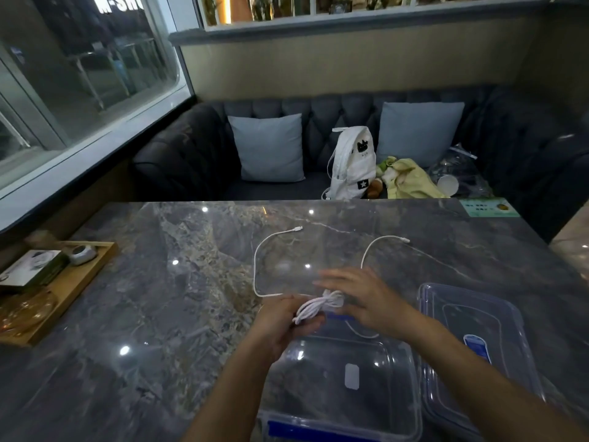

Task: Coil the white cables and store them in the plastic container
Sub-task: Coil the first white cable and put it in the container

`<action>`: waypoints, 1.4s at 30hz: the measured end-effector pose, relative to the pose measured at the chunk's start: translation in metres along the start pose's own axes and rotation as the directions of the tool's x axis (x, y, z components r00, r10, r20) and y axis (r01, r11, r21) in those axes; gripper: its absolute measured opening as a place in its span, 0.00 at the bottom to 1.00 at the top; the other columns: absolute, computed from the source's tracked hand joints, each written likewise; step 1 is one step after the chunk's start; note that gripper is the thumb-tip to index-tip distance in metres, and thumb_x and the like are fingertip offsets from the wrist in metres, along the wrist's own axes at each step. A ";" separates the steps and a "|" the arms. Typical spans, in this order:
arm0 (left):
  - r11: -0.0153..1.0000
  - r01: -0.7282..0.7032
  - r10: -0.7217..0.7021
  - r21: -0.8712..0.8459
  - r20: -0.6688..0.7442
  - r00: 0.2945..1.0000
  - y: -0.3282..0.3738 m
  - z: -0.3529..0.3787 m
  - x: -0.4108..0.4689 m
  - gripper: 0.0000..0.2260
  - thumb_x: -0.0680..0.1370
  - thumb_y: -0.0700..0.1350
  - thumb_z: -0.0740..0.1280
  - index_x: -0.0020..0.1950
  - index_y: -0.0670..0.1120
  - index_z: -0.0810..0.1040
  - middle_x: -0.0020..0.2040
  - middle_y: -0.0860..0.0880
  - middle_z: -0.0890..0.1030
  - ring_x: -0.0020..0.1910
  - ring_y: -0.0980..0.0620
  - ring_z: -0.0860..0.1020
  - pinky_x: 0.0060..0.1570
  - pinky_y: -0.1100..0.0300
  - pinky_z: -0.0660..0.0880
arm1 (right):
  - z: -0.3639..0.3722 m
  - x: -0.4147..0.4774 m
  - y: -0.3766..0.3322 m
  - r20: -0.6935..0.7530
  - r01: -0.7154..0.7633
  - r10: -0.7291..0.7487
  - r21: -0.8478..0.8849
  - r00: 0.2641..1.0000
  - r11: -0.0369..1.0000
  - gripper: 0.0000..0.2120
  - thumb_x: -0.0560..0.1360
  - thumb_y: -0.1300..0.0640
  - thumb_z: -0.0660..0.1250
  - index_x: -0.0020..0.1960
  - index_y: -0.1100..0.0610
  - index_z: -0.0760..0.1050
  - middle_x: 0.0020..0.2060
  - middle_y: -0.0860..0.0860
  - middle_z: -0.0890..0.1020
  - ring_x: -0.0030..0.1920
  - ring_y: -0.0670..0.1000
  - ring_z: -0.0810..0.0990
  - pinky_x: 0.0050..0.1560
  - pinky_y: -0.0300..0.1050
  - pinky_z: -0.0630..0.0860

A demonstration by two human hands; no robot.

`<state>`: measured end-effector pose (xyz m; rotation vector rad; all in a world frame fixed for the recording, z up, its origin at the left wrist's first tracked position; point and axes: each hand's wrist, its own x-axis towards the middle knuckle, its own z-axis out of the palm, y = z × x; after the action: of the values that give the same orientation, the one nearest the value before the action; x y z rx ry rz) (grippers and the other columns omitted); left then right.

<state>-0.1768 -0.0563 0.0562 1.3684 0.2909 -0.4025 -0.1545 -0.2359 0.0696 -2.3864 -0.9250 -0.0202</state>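
Just above the far rim of the plastic container (416,373), the left hand (282,325) grasps the coiled white cable bundle (315,307), its long axis slanting near-left to far-right, where the blurred right hand (365,298) meets it, grip unclear, and two loose tails (256,266) run beyond the container, plugs pointing right.

Half-bundled white cable (318,306) held just over far rim of clear plastic container (382,432), loose ends looping out across tabletop (159,314). Container open, lid (478,314) right beside it.
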 end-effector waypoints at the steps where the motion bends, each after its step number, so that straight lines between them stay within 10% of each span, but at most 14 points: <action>1: 0.996 0.063 -0.062 -0.060 0.027 0.998 0.003 0.000 -0.002 0.10 0.76 0.30 0.59 0.41 0.35 0.79 0.37 0.43 0.79 0.44 0.48 0.77 0.47 0.62 0.79 | 0.003 0.002 0.001 0.013 0.013 -0.014 0.060 1.000 0.998 0.17 0.72 0.58 0.68 0.60 0.57 0.75 0.58 0.55 0.80 0.58 0.51 0.75 0.59 0.45 0.66; 10: 0.996 0.085 -0.085 -0.031 0.004 0.996 0.006 -0.022 0.003 0.11 0.77 0.42 0.60 0.39 0.41 0.79 0.34 0.46 0.81 0.31 0.52 0.79 0.27 0.64 0.74 | 0.035 0.009 -0.003 0.006 -0.285 0.340 0.561 0.940 0.778 0.08 0.75 0.59 0.65 0.38 0.51 0.76 0.31 0.43 0.79 0.34 0.39 0.75 0.39 0.36 0.71; 14: 0.982 0.069 -0.063 -0.173 0.042 0.997 0.007 -0.044 0.007 0.25 0.80 0.57 0.52 0.44 0.42 0.82 0.36 0.45 0.84 0.35 0.50 0.81 0.37 0.56 0.76 | 0.049 0.011 -0.009 0.090 -0.393 0.449 0.655 0.889 0.646 0.11 0.75 0.62 0.65 0.34 0.53 0.73 0.29 0.46 0.76 0.30 0.42 0.75 0.37 0.39 0.72; 19: 0.979 0.006 -0.025 0.205 0.090 0.996 -0.001 -0.056 0.001 0.13 0.73 0.31 0.65 0.41 0.47 0.83 0.32 0.51 0.83 0.30 0.58 0.81 0.32 0.63 0.79 | 0.062 0.008 -0.017 0.253 -0.527 0.538 0.723 0.804 0.447 0.11 0.74 0.65 0.64 0.34 0.58 0.73 0.29 0.53 0.77 0.29 0.46 0.77 0.33 0.39 0.75; 23: 0.914 -0.039 0.056 0.403 -0.032 0.998 -0.012 -0.055 0.005 0.13 0.72 0.30 0.67 0.35 0.48 0.80 0.29 0.49 0.80 0.29 0.54 0.79 0.35 0.56 0.80 | 0.075 0.003 -0.016 0.329 -0.654 0.584 0.548 0.742 0.521 0.09 0.74 0.61 0.66 0.35 0.59 0.73 0.31 0.55 0.78 0.30 0.49 0.74 0.35 0.42 0.69; 27: 0.626 -0.095 0.261 0.774 -0.093 0.961 -0.030 -0.052 0.015 0.02 0.72 0.38 0.69 0.44 0.41 0.78 0.39 0.45 0.81 0.39 0.47 0.79 0.42 0.54 0.75 | 0.089 -0.005 -0.012 0.320 -0.737 0.687 0.478 0.652 0.478 0.10 0.72 0.58 0.68 0.33 0.57 0.73 0.33 0.56 0.81 0.30 0.48 0.76 0.34 0.40 0.71; 33: 0.200 -0.059 0.215 0.978 0.015 0.976 -0.048 -0.042 0.022 0.13 0.77 0.39 0.59 0.61 0.41 0.71 0.60 0.40 0.76 0.56 0.42 0.76 0.51 0.54 0.71 | 0.110 -0.007 -0.012 0.296 -0.755 0.739 0.507 0.605 0.414 0.14 0.71 0.62 0.68 0.29 0.56 0.69 0.25 0.52 0.77 0.21 0.42 0.71 0.25 0.32 0.69; 42: -0.103 -0.104 0.136 0.989 0.117 0.984 -0.066 -0.039 0.031 0.15 0.79 0.42 0.56 0.63 0.38 0.69 0.65 0.38 0.72 0.64 0.43 0.71 0.63 0.54 0.66 | 0.126 0.000 -0.009 0.159 -0.770 0.767 0.302 0.622 0.562 0.05 0.71 0.59 0.68 0.40 0.61 0.76 0.36 0.55 0.83 0.39 0.51 0.79 0.37 0.43 0.72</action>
<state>-0.1771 -0.0315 -0.0228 2.9869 -0.2871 -0.4478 -0.1832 -0.1651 -0.0311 -2.2412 0.2005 0.4588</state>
